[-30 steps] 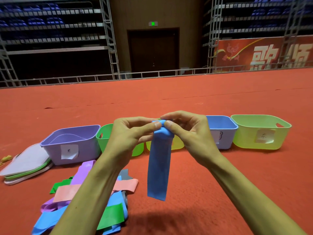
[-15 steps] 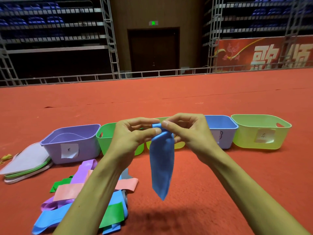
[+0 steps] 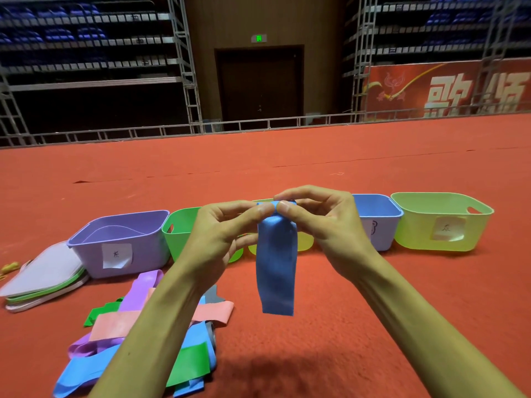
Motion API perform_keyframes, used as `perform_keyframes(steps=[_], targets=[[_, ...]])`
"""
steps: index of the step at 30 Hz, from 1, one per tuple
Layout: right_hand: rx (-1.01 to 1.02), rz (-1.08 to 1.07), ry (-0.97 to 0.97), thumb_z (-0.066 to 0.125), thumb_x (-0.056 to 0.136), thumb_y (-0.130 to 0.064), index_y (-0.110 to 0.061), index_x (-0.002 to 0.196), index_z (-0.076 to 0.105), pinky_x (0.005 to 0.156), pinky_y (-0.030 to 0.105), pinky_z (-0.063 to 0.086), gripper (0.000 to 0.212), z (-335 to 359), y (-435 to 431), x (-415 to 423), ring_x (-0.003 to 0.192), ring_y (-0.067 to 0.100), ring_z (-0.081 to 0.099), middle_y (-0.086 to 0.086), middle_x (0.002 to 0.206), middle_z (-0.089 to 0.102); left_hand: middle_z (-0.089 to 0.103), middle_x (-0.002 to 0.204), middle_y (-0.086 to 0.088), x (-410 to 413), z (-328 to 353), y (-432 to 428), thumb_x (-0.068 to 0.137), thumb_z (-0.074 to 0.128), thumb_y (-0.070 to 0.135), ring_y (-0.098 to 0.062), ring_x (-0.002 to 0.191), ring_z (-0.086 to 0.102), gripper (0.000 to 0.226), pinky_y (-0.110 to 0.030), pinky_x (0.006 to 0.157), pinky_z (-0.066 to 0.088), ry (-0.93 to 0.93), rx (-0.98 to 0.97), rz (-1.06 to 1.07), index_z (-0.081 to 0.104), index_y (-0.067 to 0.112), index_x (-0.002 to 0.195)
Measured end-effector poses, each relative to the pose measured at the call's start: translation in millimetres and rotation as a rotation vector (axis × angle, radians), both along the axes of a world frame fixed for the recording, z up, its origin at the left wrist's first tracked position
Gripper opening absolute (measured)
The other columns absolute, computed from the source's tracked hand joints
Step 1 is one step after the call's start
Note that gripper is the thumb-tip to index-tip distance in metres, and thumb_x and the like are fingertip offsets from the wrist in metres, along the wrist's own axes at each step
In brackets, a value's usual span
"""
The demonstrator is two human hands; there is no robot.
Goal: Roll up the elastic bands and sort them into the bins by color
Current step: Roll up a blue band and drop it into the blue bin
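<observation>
A blue elastic band hangs flat in the air in front of me, its top end rolled over. My left hand and my right hand both pinch that rolled top between thumb and fingers. Behind them a row of bins stands on the red floor: a purple bin, a green bin, a yellow bin mostly hidden by the band, a blue bin and a lime bin. A pile of loose bands in purple, pink, green, blue and grey lies at lower left.
A stack of flat lids lies left of the purple bin. The red carpet stretches to a metal railing and scaffolded seating at the back.
The hanging blue band has turned from twisted to flat and hangs shorter, as its top has been rolled further between my fingers. Both hands stay in place.
</observation>
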State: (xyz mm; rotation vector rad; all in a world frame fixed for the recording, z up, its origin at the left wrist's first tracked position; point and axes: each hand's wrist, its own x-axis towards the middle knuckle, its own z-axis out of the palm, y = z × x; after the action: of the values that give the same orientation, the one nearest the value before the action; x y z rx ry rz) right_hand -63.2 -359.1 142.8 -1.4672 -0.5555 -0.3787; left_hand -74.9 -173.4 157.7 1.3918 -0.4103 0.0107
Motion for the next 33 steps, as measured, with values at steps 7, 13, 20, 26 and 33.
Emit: perform_keyframes(steps=[7, 13, 20, 26, 33], targets=[[-0.011, 0.004, -0.006, 0.079, 0.088, -0.010, -0.008, 0.101, 0.078, 0.079, 0.057, 0.057, 0.013, -3.4, 1.2, -0.6, 0.084, 0.023, 0.071, 0.016, 0.090, 0.078, 0.079, 0.102, -0.011, 1.3, 2.4, 2.1, 0.073, 0.086, 0.020, -0.021, 0.100, 0.075, 0.019, -0.029, 0.085, 0.060, -0.064, 0.065, 0.066, 0.084, 0.015, 0.092], [0.012, 0.001, 0.074, 0.076, 0.091, -0.021, -0.010, 0.090, 0.077, 0.058, 0.026, 0.053, 0.011, -5.7, 5.8, 1.0, 0.076, 0.013, 0.065, 0.003, 0.081, 0.074, 0.078, 0.103, -0.017, 1.8, 1.6, 3.8, 0.081, 0.074, 0.007, -0.031, 0.103, 0.075, 0.028, -0.031, 0.083, 0.061, -0.148, 0.073, 0.093, 0.076, 0.000, 0.108], [0.041, 0.011, 0.037, 0.074, 0.092, -0.014, -0.002, 0.093, 0.076, 0.063, 0.027, 0.053, 0.012, -7.7, 7.2, 4.0, 0.079, 0.017, 0.065, 0.012, 0.085, 0.075, 0.078, 0.103, -0.016, 1.0, -2.8, 3.9, 0.076, 0.080, 0.008, -0.034, 0.105, 0.073, 0.026, -0.039, 0.090, 0.059, -0.165, 0.057, 0.096, 0.081, 0.011, 0.102], [0.067, 0.034, -0.006, 0.073, 0.091, -0.006, 0.002, 0.103, 0.073, 0.086, 0.045, 0.059, 0.014, -5.2, 5.0, 0.6, 0.092, 0.026, 0.074, 0.018, 0.098, 0.078, 0.078, 0.103, -0.015, -2.8, 2.3, 1.2, 0.073, 0.082, 0.020, -0.025, 0.097, 0.075, 0.028, -0.032, 0.079, 0.060, -0.075, 0.005, 0.062, 0.079, 0.008, 0.099], [0.062, 0.021, -0.014, 0.074, 0.091, -0.005, -0.001, 0.106, 0.074, 0.089, 0.055, 0.056, 0.016, -6.7, 6.9, -1.8, 0.092, 0.029, 0.073, 0.021, 0.098, 0.077, 0.079, 0.093, -0.013, -3.1, 3.4, -0.1, 0.069, 0.079, 0.026, -0.018, 0.085, 0.075, 0.028, -0.026, 0.070, 0.058, -0.067, 0.021, 0.123, 0.080, 0.007, 0.090]])
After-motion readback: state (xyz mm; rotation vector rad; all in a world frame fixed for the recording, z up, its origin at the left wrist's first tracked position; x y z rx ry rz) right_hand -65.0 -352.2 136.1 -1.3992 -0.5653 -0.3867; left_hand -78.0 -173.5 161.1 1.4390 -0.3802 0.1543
